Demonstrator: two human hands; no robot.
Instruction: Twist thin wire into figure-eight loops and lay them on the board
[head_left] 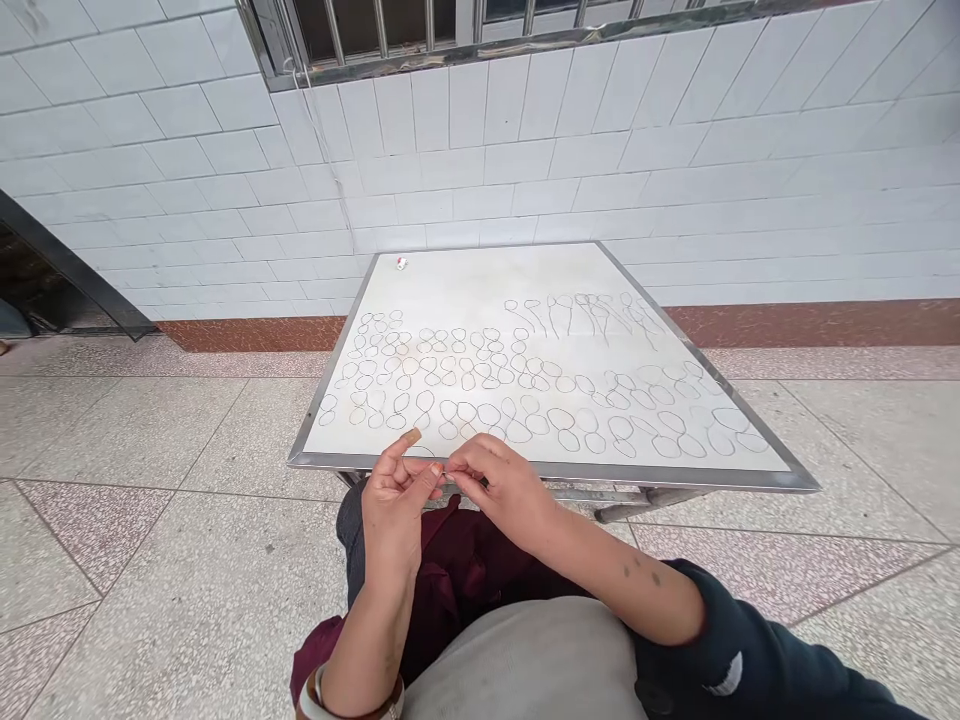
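My left hand (396, 500) and my right hand (504, 485) meet at the near edge of the table, just above my lap. Both pinch a thin dark wire (444, 474) between thumb and fingertips; most of it is hidden by the fingers. The left index finger points up, apart from the pinch. Before them on the white tabletop (450, 285) lie rows of thin wire loops (469, 415), many bent like a figure eight. Farther back on the right, several wire pieces (581, 305) have a loop at one end and long loose tails.
A small white item with red and green marks (402, 264) sits at the table's far left corner. Metal trim (690, 480) borders the tabletop. Behind stands a white tiled wall (525, 180) with a barred window (420, 30). A dark doorway (45, 270) is at the left.
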